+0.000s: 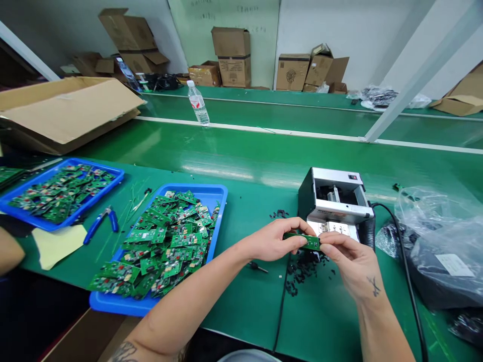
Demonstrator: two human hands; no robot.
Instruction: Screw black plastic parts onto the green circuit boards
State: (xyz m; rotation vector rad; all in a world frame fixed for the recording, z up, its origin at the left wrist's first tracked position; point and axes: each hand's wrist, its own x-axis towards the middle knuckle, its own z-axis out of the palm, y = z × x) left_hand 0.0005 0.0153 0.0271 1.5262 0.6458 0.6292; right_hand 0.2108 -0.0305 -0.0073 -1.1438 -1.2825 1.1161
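Note:
Between both hands is a small green circuit board. My left hand pinches its left end, thumb on the near side. The fingers of my right hand are closed on its right end. Directly behind the board stands a silver and black bench machine, its pale front plate partly hidden by my hands. Small black plastic parts lie scattered below the board. A blue tray heaped with circuit boards sits left of my left forearm.
Further left are blue-handled cutters, yellow paper and a second blue tray of boards. A water bottle stands behind. At right, a black cable runs past plastic bags. Another person's arm shows at the left edge.

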